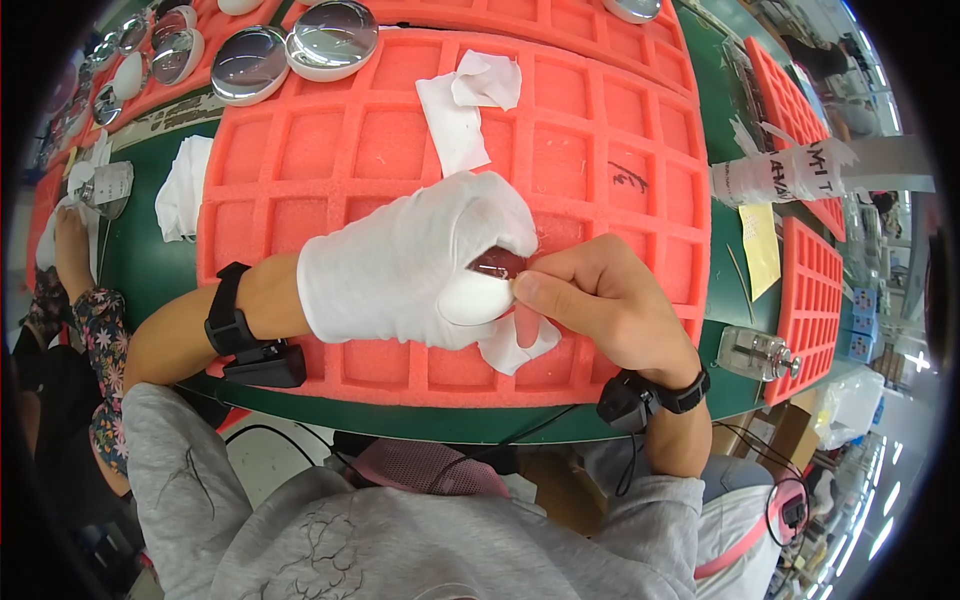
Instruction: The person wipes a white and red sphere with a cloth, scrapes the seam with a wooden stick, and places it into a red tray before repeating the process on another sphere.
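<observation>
My left hand, in a white cloth glove, is closed around a round lens with a white side and a dark, shiny face. The glove covers much of the lens. My bare right hand pinches thumb and forefinger together at the lens's right edge; whatever is between the tips is too small to make out. Just below those fingers hangs or lies a white wipe, partly hidden by the hands. Both hands are over a pink foam tray with square pockets. Farther up the tray lie crumpled white wipes.
Large shiny lenses sit at the upper left. White cloth lies left of the tray. On the right are a paper-wrapped post, a yellow paper, a glass bottle and more foam trays. Another person's arm shows at far left.
</observation>
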A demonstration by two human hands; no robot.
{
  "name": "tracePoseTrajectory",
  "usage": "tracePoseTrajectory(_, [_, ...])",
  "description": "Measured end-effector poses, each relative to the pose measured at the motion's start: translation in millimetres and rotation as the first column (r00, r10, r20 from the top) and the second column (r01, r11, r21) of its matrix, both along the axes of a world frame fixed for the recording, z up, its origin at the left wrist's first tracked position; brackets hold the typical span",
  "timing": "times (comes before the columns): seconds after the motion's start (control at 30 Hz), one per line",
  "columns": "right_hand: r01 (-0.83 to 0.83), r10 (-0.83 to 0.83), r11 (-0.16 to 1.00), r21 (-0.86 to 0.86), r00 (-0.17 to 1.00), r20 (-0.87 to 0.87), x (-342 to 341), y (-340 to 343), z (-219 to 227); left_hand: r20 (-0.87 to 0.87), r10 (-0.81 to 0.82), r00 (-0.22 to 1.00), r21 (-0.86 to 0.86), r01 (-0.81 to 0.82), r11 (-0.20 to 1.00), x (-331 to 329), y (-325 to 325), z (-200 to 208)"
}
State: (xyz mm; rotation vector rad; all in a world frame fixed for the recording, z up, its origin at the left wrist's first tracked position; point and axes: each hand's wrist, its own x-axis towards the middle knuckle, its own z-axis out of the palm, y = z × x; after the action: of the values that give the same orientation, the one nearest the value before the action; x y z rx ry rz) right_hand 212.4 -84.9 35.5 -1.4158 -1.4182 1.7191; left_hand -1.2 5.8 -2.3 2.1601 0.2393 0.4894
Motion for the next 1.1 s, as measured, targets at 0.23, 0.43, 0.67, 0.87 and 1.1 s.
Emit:
tracePoseTrajectory(0.23, [-0.004, 0.009, 0.999, -0.033, 0.987, 0.159, -9.7, 5.2, 19.2, 0.017, 0.035, 0.999, 0.085, -0.036, 0.996, -0.3, -1.3, -5.8])
tracePoseTrajectory(0.43, [0.016, -0.020, 1.000, 0.018, 0.971, 0.238, -18.8, 6.8, 25.6, 0.050, 0.050, 0.997, 0.088, -0.055, 0.995, 0.7, 0.3, -7.0])
tracePoseTrajectory(0.67, [0.111, -0.108, 0.979, 0.169, 0.994, -0.022, -8.0, 0.7, 1.2, 0.017, 0.064, 0.998, -0.066, -0.063, 0.996, 0.0, 0.1, 3.7])
tracePoseTrajectory(0.87, [0.157, -0.277, 0.827, 0.540, 0.949, 0.149, -6.6, -7.8, 18.3, -0.016, 0.074, 0.997, -0.197, -0.076, 0.977, -2.0, -0.4, 2.7])
tracePoseTrajectory(1.1, [-0.128, -0.233, 0.597, 0.792, 0.917, 0.324, -5.1, -1.3, -4.7, -0.034, 0.073, 0.997, -0.169, -0.078, 0.983, 0.4, 0.1, 4.5])
